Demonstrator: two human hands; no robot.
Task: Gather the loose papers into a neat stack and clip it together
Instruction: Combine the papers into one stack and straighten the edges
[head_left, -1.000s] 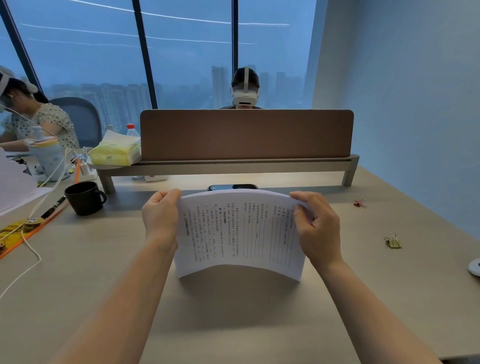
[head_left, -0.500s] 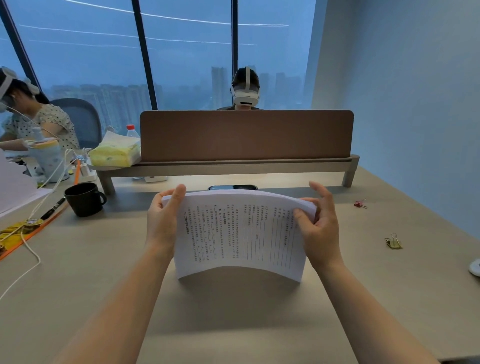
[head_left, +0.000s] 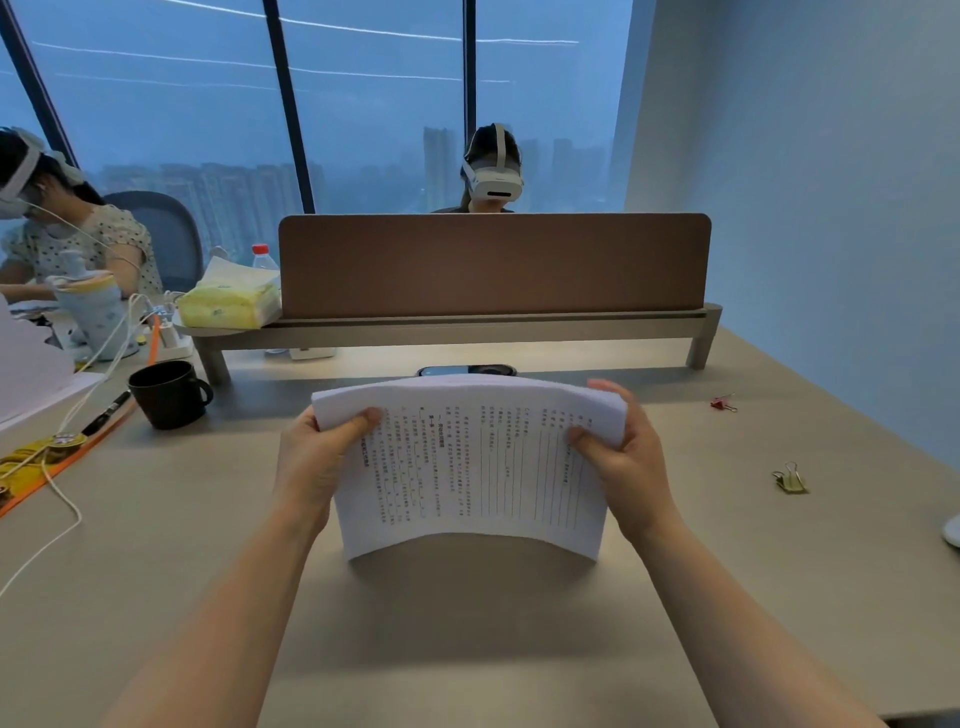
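Head view: paper stack (head_left: 467, 462) stands on its lower edge at desk (head_left: 519, 649) centre, bowed. Left hand (head_left: 311, 462) grips its left edge, right hand (head_left: 623, 467) its right. Gold clip (head_left: 789, 480) & red clip (head_left: 723, 402) lie nr desk's right edge.

- Two hands: left hand (head_left: 311, 457), right hand (head_left: 626, 457)
- One stack of papers (head_left: 472, 462)
- Two binder clips: a red clip (head_left: 723, 402), a gold clip (head_left: 789, 479)
- One black mug (head_left: 166, 393)
- One tissue pack (head_left: 228, 306)
- One bottle with a red cap (head_left: 262, 257)
- Two other people in headsets: one (head_left: 493, 171) behind the divider, one (head_left: 47, 218) at left
- One phone (head_left: 466, 370)
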